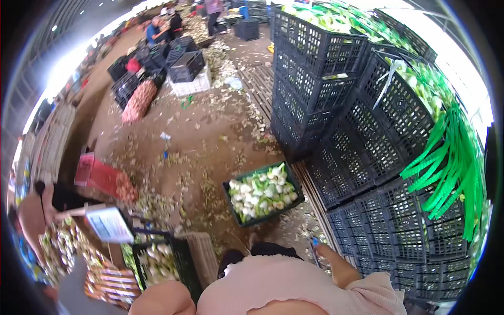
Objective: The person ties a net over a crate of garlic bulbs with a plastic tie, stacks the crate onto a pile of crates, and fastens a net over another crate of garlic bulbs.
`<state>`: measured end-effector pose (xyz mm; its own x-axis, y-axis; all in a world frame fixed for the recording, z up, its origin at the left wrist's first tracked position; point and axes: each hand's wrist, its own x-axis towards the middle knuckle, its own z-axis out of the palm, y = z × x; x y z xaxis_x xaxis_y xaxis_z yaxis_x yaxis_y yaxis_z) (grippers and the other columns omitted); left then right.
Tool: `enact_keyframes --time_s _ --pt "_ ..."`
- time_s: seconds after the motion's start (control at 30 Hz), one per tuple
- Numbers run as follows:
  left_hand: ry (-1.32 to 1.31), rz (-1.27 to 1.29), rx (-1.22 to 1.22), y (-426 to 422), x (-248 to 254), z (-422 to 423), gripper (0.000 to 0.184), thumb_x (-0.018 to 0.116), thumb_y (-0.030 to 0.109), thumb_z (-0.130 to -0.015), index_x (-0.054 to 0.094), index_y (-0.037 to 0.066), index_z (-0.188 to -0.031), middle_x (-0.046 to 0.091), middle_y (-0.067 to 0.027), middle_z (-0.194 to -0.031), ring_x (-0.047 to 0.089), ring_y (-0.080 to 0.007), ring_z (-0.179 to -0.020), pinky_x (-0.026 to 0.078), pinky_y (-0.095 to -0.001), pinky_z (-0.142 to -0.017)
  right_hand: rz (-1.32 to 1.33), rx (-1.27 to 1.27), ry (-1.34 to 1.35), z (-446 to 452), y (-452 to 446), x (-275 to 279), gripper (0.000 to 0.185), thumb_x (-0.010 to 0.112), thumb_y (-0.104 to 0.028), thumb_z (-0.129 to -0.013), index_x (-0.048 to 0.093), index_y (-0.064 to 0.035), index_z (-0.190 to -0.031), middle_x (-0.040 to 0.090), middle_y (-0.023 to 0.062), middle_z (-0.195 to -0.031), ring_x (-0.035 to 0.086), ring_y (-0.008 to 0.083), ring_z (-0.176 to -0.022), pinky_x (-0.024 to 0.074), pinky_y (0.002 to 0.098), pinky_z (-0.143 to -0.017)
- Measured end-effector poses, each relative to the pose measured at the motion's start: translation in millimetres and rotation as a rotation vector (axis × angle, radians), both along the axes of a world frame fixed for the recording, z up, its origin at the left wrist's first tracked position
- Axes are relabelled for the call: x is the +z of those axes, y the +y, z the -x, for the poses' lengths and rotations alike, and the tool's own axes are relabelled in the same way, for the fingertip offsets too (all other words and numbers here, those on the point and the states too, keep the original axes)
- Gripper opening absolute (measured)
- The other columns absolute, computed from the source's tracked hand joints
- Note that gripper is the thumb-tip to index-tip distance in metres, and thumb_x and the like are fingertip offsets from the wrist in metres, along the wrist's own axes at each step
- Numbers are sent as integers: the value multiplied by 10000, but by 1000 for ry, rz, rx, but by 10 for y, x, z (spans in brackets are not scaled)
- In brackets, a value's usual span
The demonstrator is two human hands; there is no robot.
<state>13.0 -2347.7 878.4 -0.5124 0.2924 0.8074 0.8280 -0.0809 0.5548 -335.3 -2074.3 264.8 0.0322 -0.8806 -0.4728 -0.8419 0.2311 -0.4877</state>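
My right hand [322,250] hangs low beside my body, near the stacked crates. Its fingers are closed around a small, thin thing with a bright blue part [315,242], too small to name. Ahead of my feet, a dark crate [251,222] full of white bulbs with green stems [262,193] sits on the floor; neither hand touches it. My left upper arm [164,298] shows at the bottom edge, but the left hand is out of sight. Near that arm stands another dark crate [195,268] with pale bulbs in it.
Tall stacks of black crates [320,79] rise along the right, with green strips [451,173] draped over them. A scale display [109,224] and a person's arm [32,220] are at left. Beyond lie a red crate [102,176], a filled mesh sack [140,101] and scattered peelings.
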Motion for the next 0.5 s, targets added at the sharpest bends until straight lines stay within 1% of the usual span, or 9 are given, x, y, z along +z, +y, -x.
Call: enact_keyframes --time_s 0.07,0.13,0.17,0.27,0.3,0.33,0.4,0.47,0.5 --pt "-85 208 -184 -565 -67 278 229 459 205 -826 499 57 -655 473 -86 -761 466 -201 -661 361 -290 -526 59 -331 -125 -109 -526 311 183 471 -205 -765 616 -93 -764 579 104 -679 559 224 -687 429 317 -638" --pt "-89 375 -337 -1036 -148 680 258 446 236 -841 509 48 -677 487 -113 -780 479 -219 -676 366 -302 -530 9 -722 -319 -345 -1208 1185 158 470 -152 -753 611 -82 -745 574 122 -696 546 259 -684 427 321 -642" --pt "-114 295 -455 -1298 -146 923 287 449 276 -848 543 23 -751 506 -126 -805 495 -233 -699 383 -332 -555 -30 -882 -385 -416 -1352 1253 176 461 -165 -777 604 -68 -741 566 105 -670 536 223 -675 415 308 -650" --pt "-194 315 -662 -2069 -339 1756 322 475 310 -839 562 9 -912 518 -149 -884 510 -256 -778 418 -364 -621 130 -1291 -532 -655 -1450 1055 242 441 -215 -794 616 -57 -739 543 44 -641 489 143 -596 386 279 -573" --pt "-239 349 -678 -2287 -480 2053 292 529 267 -805 556 15 -952 518 -132 -912 515 -245 -755 418 -351 -605 215 -1394 -546 -732 -1535 1262 190 507 -221 -787 600 -57 -758 530 23 -642 469 124 -593 382 267 -585" --pt "-284 382 -698 -2490 -637 2337 301 583 224 -772 550 22 -992 518 -115 -940 521 -234 -731 419 -337 -589 210 -1523 -517 -818 -1619 1217 160 536 -211 -770 586 -60 -755 526 20 -643 466 118 -596 382 264 -586" --pt "-396 397 -646 -2866 -886 2859 404 573 252 -786 500 8 -1100 499 -137 -970 508 -264 -784 425 -340 -674 178 -1801 -461 -1121 -1676 1111 132 595 -192 -738 558 -66 -749 517 14 -646 460 107 -601 382 258 -587" --pt "-497 473 -680 -3290 -1229 3303 382 591 203 -773 499 14 -1093 506 -124 -960 513 -248 -795 422 -314 -697 503 -1704 -128 -1649 -1718 269 181 645 -190 -682 529 -51 -699 500 43 -588 498 137 -592 416 296 -548" --pt "-635 563 -656 -3529 -1435 3485 354 586 175 -772 502 45 -1091 507 -106 -963 517 -207 -798 425 -293 -693 348 -1961 -200 -1819 -2141 609 203 657 -191 -664 507 -54 -677 475 42 -578 482 137 -582 410 306 -537"
